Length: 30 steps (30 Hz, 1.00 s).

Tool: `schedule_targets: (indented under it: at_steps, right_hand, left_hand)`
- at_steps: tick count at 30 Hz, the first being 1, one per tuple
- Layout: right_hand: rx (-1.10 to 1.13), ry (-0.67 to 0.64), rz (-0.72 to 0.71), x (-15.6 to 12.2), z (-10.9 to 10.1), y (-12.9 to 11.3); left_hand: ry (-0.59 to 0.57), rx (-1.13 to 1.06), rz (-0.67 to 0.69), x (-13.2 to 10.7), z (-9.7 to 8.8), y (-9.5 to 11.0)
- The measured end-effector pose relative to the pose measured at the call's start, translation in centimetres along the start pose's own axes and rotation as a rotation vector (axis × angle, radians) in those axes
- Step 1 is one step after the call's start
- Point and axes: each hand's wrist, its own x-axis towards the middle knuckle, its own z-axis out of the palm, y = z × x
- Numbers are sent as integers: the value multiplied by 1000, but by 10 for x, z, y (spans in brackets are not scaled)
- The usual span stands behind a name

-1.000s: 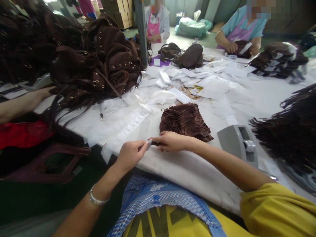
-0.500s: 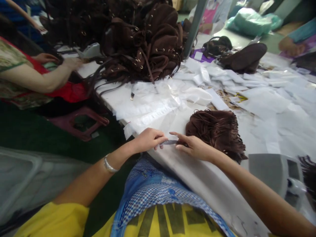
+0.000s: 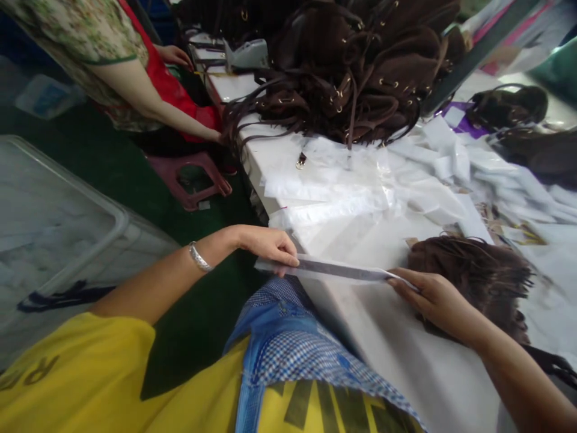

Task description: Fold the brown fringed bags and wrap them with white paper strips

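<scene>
My left hand (image 3: 274, 248) is closed in a pinch on one end of a long, narrow strip in a translucent whitish sleeve (image 3: 336, 269). A dark grey band runs along the strip's length. At its other end, my right hand (image 3: 433, 294) grips the strip between thumb and fingers, so it stretches nearly level between the two hands, over the near edge of the white table (image 3: 387, 325). A dark brown fringed bag (image 3: 469, 273) lies just behind my right hand, its near part hidden by the hand.
Dark brown bags (image 3: 342, 66) are heaped at the back. White sheets and plastic (image 3: 333, 186) cover the middle, with a small dark tag (image 3: 301, 160) on them. A co-worker in a red apron (image 3: 175, 90) is at the left, beside a stool (image 3: 192, 177). A bin (image 3: 119, 219) stands near left.
My hands have moved apart, the right one going right, and the strip now spans between them. The right fingers have closed on it. The view has swung left.
</scene>
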Motion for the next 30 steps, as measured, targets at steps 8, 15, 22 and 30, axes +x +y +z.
schedule_targets:
  at_steps: [8, 15, 22, 30]
  right_hand:
    - [-119, -34, -58, 12, -20, -4]
    - [-99, -184, -60, 18, -21, -22]
    - [16, -175, 44, 28, -3, -25]
    - [341, -33, 159, 18, 10, -28]
  left_hand:
    - [93, 144, 142, 19, 2, 27]
    - [158, 192, 309, 43, 12, 54]
    - [326, 381, 354, 77, 21, 75]
    - [175, 87, 270, 76, 18, 63]
